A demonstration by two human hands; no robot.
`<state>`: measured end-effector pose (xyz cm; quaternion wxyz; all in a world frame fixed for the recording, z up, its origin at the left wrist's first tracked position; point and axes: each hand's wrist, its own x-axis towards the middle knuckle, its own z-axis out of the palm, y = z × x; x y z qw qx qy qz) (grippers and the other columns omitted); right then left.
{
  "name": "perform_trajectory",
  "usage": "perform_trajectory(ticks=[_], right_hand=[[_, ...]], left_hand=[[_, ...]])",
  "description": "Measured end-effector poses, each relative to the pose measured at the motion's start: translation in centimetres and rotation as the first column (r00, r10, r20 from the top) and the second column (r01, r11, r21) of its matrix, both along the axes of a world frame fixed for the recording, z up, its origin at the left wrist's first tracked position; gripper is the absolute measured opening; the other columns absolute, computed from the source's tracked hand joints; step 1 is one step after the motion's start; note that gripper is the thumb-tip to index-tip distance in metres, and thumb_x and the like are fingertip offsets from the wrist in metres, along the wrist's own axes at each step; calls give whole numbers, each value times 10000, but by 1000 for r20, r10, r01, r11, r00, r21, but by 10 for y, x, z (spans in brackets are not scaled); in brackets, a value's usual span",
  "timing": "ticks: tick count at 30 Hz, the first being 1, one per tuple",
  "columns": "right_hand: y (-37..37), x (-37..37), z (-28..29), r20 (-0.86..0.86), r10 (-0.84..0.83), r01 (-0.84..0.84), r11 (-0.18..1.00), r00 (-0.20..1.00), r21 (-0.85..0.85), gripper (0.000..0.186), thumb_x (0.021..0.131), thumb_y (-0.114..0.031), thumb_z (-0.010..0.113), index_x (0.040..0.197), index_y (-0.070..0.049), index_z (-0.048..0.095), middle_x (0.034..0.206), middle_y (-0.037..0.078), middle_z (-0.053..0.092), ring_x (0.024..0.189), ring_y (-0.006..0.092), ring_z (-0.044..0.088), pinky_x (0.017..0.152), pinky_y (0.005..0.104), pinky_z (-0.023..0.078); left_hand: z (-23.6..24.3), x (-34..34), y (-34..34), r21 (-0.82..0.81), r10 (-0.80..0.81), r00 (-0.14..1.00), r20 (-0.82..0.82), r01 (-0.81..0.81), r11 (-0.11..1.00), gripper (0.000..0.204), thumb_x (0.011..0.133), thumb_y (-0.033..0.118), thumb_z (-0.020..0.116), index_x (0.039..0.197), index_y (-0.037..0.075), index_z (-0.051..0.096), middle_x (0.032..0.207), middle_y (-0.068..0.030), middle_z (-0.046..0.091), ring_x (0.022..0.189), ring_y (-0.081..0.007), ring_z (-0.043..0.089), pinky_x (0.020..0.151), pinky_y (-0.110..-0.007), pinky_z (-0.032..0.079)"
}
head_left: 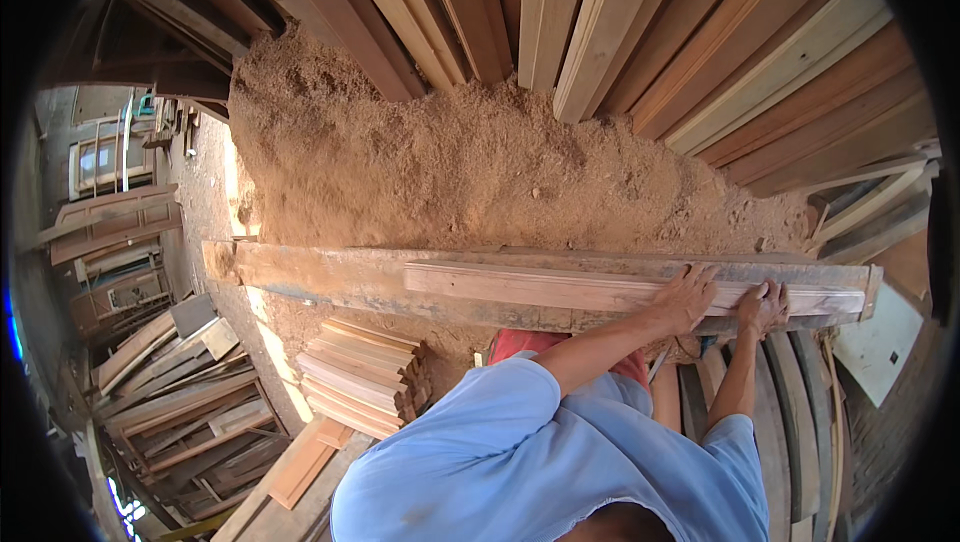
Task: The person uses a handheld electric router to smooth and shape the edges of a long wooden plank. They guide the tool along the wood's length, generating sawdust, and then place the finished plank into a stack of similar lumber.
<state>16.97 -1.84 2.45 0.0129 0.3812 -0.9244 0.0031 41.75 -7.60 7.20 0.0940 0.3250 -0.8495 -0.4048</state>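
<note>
A long, pale pinkish strip of wood moulding (pixel 530 282) lies lengthwise on a worn, dusty plank bench (pixel 310 267). My left hand (pixel 688 298) rests across the strip right of its middle, its fingers stretched out toward the far edge. Nearer the strip's right end, my right hand (pixel 763 308) curls its fingers over the wood. The two hands are close together but apart. Parts of the strip under both palms are hidden.
Beyond the bench, sawdust (pixel 480 162) is heaped up to several leaning boards (pixel 590 32). A stack of cut wood pieces (pixel 350 377) stands left of my body. Old frames and panels (pixel 190 412) crowd the far left; a white panel (pixel 880 347) leans at right.
</note>
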Motion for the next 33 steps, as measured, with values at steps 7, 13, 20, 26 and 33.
perform_trajectory(ticks=[7, 13, 20, 26, 33], right_hand=[[-14, 33, 37, 106, -39, 22, 987, 994, 161, 360, 996, -357, 483, 1226, -201, 712, 1543, 122, 445, 1400, 394, 369, 1158, 539, 276], [-50, 28, 78, 152, 331, -364, 848, 931, 384, 364, 916, -348, 585, 1183, -139, 717, 1363, 185, 586, 1256, 401, 531, 1093, 519, 373], [-81, 16, 7, 632, 355, -649, 690, 689, 321, 344, 915, -313, 574, 1105, -76, 737, 1081, 231, 712, 1030, 424, 676, 911, 483, 524], [-74, 22, -10, 648, 317, -655, 653, 693, 381, 362, 941, -318, 528, 1102, -63, 727, 1084, 272, 700, 1057, 446, 671, 899, 499, 527], [-64, 14, -3, 585, 343, -622, 684, 735, 380, 378, 967, -334, 485, 1131, -107, 739, 1155, 254, 696, 1151, 451, 633, 990, 516, 488]], left_hand=[[8, 60, 16, 39, 92, 996, 19, -93, 995, 522, 823, 250, 728, 1252, -8, 580, 1552, -252, 355, 1424, -433, 325, 1164, -533, 305], [24, 172, 58, -26, 515, 780, 357, -542, 840, 590, 846, 386, 701, 1346, 102, 568, 1551, -238, 330, 1429, -465, 284, 1108, -622, 309], [27, 222, 111, -212, 927, -273, 259, -952, -221, 634, 860, 388, 772, 1247, -39, 510, 1358, -266, 491, 1152, -433, 546, 947, -565, 447], [-41, 187, 109, 877, 812, -514, 276, -210, -431, 609, 899, 276, 802, 1280, -5, 420, 1295, -198, 534, 1102, -345, 612, 780, -552, 561], [-18, 156, 56, 817, 666, -662, 344, -139, -560, 691, 832, 197, 865, 1343, 41, 426, 1275, -139, 577, 1094, -312, 627, 852, -583, 544]])
